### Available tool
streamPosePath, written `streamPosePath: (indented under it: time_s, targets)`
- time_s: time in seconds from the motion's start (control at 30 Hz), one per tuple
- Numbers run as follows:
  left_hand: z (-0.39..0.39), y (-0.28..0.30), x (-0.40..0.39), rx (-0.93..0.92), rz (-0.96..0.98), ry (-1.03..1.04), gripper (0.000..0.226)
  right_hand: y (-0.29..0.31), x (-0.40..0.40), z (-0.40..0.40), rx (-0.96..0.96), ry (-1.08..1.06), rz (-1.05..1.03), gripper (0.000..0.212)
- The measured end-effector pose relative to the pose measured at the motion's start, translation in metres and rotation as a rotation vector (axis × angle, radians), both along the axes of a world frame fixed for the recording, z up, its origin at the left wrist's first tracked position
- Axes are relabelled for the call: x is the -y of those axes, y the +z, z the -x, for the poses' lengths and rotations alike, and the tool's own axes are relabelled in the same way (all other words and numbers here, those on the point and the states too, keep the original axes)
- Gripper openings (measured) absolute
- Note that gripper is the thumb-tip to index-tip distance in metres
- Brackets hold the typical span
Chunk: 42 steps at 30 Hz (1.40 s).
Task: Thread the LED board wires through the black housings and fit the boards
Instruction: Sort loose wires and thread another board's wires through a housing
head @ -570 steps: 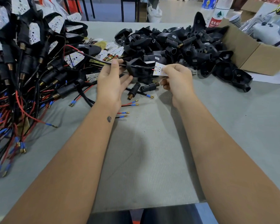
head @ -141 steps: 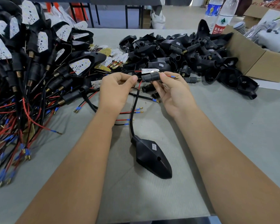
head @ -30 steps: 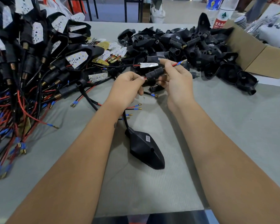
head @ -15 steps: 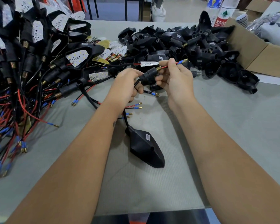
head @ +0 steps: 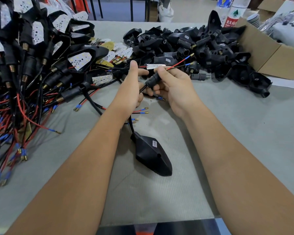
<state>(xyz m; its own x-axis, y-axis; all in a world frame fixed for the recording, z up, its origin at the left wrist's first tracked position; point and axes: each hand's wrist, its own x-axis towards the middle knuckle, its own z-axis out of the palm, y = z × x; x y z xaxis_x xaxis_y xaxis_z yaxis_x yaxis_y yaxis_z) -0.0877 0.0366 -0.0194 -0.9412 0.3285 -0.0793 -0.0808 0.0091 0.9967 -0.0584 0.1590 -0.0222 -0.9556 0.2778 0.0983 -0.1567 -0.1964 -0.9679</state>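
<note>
Wires now poking further out past the black sleeve, right hand gripping that sleeve, left hand apparently pinching the cable below. Housing lying on the worktop, near the wrists. Threading nearly finishing.

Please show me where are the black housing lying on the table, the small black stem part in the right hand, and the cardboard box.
black housing [head: 151, 156]: head view, on its upper shell.
black stem part [head: 151, 80]: head view, on its ribbed body.
cardboard box [head: 268, 56]: head view, on its front wall.
</note>
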Motion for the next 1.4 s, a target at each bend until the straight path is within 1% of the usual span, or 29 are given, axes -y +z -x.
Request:
streamPosePath:
  time_s: [0.2, 0.3, 0.37, 0.43, 0.5, 0.57, 0.63, 0.7, 0.9, 1.07, 1.2, 1.27, 1.33, 1.4]
  targets:
    - [-0.001, -0.003, 0.003, -0.059, -0.018, -0.095, 0.056, -0.001, 0.002, -0.001, 0.025, -0.039, -0.128, 0.018]
    - [-0.001, -0.003, 0.004, -0.081, -0.010, -0.105, 0.055, 0.000, 0.004, -0.002, 0.022, -0.030, -0.201, 0.017]
    - [-0.001, -0.003, 0.004, -0.087, 0.012, -0.095, 0.052, 0.001, 0.005, -0.003, 0.027, -0.001, -0.262, 0.022]
    - [-0.002, -0.003, 0.004, -0.098, 0.044, -0.065, 0.044, 0.003, 0.008, -0.003, 0.032, 0.006, -0.266, 0.033]
    - [-0.002, -0.002, 0.003, -0.127, 0.074, -0.050, 0.027, 0.004, 0.009, -0.003, 0.044, -0.003, -0.237, 0.041]
    - [-0.001, -0.001, 0.003, -0.166, 0.114, -0.067, 0.017, 0.003, 0.008, -0.003, 0.031, -0.036, -0.207, 0.033]
    - [0.001, 0.000, 0.003, -0.190, 0.148, -0.096, 0.020, 0.003, 0.005, -0.002, 0.015, -0.122, -0.165, 0.022]
    - [0.001, 0.000, 0.004, -0.183, 0.146, -0.123, 0.025, 0.003, 0.000, -0.002, 0.011, -0.191, -0.130, 0.022]
    - [0.004, 0.000, 0.008, -0.143, 0.061, -0.194, 0.023, 0.004, -0.009, -0.002, -0.026, -0.167, -0.014, 0.024]
    - [0.003, 0.000, 0.010, -0.149, 0.079, -0.241, 0.026, 0.005, -0.013, -0.002, -0.043, -0.211, 0.026, 0.024]
    - [0.001, 0.002, 0.008, -0.119, 0.085, -0.257, 0.026, 0.005, -0.017, 0.000, -0.059, -0.264, 0.090, 0.024]
    - [0.001, 0.003, 0.009, -0.100, 0.092, -0.254, 0.027, 0.004, -0.022, 0.001, -0.078, -0.302, 0.171, 0.023]
    - [0.000, 0.005, 0.010, -0.060, 0.087, -0.269, 0.030, 0.004, -0.029, 0.001, -0.096, -0.347, 0.304, 0.023]
    - [-0.002, 0.007, 0.010, 0.005, 0.044, -0.306, 0.032, 0.004, -0.037, 0.001, -0.104, -0.383, 0.423, 0.023]
